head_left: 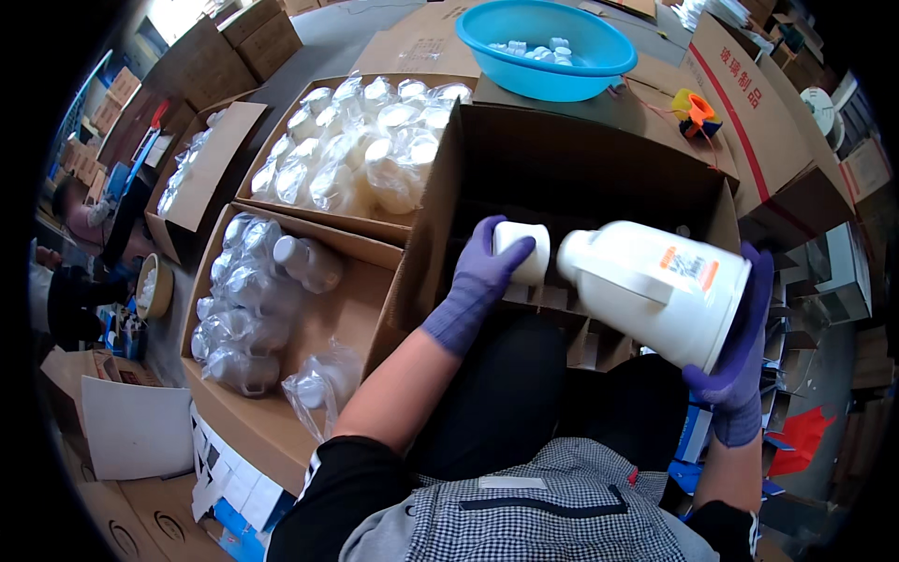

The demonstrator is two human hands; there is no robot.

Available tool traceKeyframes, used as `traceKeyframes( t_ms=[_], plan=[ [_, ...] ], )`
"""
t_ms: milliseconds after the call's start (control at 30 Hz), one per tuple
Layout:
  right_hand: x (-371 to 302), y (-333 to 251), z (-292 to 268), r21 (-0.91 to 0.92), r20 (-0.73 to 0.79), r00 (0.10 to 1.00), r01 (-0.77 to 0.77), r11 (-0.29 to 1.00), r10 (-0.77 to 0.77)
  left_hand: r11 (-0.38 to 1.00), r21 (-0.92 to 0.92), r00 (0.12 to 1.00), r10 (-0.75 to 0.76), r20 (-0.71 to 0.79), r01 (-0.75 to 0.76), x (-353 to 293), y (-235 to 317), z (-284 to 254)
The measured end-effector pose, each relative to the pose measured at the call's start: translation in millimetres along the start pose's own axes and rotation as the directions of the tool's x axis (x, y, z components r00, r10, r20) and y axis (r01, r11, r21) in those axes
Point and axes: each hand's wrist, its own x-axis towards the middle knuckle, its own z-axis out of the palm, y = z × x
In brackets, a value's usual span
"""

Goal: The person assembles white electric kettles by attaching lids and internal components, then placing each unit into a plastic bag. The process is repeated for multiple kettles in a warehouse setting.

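Note:
My left hand point(485, 269), in a purple glove, pinches a short white cup-shaped cap point(533, 254) between thumb and fingers. Just to its right, a white plastic jug point(646, 281) with a moulded handle and an orange-and-white label lies tilted, its narrow end toward the cap. A small gap separates the two. My right hand point(740, 361), also gloved in purple, wraps around the jug's base. Both things are held above an open cardboard box point(599, 122) with a dark inside and cardboard dividers near my knees.
Bagged containers with white tops point(361, 140) fill a carton at the back left; more bagged containers point(248, 304) stand in a nearer box. A blue basin point(552, 84) with small white pieces sits at the back. An orange tape dispenser point(698, 112) is right of it. Another person point(89, 220) sits far left.

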Motion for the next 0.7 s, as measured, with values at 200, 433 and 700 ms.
traceKeyframes(
  t_ms=[200,433,700],
  plan=[
    [-77,13,-48,0.24,-0.221,0.919,-0.274,0.931,0.327,0.33,0.944,0.999,-0.022,0.043,-0.033,56,-93,14],
    [-106,-10,-28,0.692,0.028,0.838,-0.41,0.594,0.546,0.909,0.029,0.689,0.294,0.662,-0.415,-36,79,-6],
    [-67,-44,-5,0.765,0.51,0.529,0.082,0.639,-0.678,1.0,-0.01,0.404,0.02,0.914,-0.026,-147,78,-42]
  ],
)
